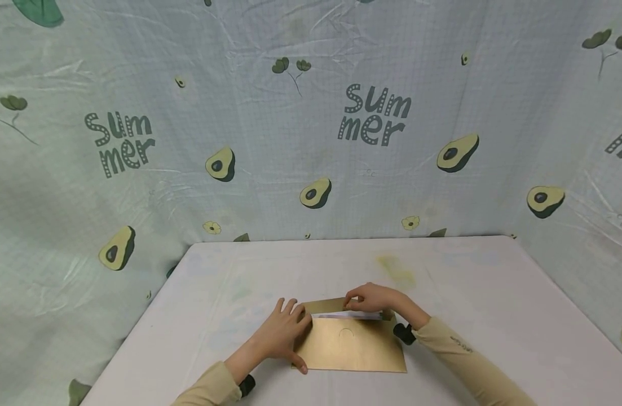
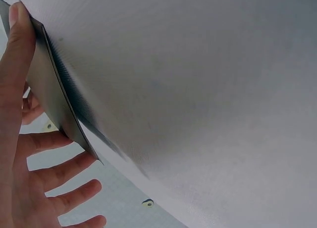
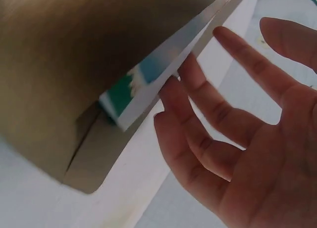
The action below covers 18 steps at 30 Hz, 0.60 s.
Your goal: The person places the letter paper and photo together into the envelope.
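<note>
A gold envelope lies with its flap folded back at the far side. In its mouth sits a card, whose edge shows white, blue and green in the right wrist view. My left hand holds the envelope's left end, thumb at the near corner and forefingers at the far one, with the other fingers spread. At the mouth is my right hand; its fingertips touch along the card's edge, while the thumb stands apart.
The envelope rests on a table under a pale cloth. Behind and at both sides hangs a sheet printed with avocados and lettering. Each wrist carries a black device, the left one close to the tabletop.
</note>
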Tool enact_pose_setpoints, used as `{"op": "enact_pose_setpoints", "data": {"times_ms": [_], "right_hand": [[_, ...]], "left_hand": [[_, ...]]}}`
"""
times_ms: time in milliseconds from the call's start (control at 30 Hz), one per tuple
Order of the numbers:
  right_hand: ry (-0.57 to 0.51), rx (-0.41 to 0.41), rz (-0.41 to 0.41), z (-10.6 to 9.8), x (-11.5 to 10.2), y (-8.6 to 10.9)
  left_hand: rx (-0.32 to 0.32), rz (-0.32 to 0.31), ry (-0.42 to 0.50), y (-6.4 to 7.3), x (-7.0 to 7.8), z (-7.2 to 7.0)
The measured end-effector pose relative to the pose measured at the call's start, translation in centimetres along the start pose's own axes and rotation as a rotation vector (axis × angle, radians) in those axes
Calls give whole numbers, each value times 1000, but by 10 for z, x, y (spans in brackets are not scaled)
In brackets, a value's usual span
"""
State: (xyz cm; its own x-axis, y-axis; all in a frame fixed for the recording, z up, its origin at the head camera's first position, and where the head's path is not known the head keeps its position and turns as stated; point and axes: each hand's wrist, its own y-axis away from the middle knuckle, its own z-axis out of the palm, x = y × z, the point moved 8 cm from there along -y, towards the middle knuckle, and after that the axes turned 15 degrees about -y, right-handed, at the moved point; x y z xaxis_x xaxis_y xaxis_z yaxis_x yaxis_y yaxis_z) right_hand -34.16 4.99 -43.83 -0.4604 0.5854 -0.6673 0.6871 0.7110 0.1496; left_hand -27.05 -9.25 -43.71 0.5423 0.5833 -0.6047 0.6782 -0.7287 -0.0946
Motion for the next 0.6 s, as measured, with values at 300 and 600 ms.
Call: {"op": "enact_pose_setpoints", "data": {"times_ms": [300,600], "right_hand": [[-34,-17,-67,11,-10,-2],[-59,-26,-38,11,-8,-3]], "left_hand": [[-8,-5,12,1,1,-1],[-8,-9,-12,1,-1,-1]]}}
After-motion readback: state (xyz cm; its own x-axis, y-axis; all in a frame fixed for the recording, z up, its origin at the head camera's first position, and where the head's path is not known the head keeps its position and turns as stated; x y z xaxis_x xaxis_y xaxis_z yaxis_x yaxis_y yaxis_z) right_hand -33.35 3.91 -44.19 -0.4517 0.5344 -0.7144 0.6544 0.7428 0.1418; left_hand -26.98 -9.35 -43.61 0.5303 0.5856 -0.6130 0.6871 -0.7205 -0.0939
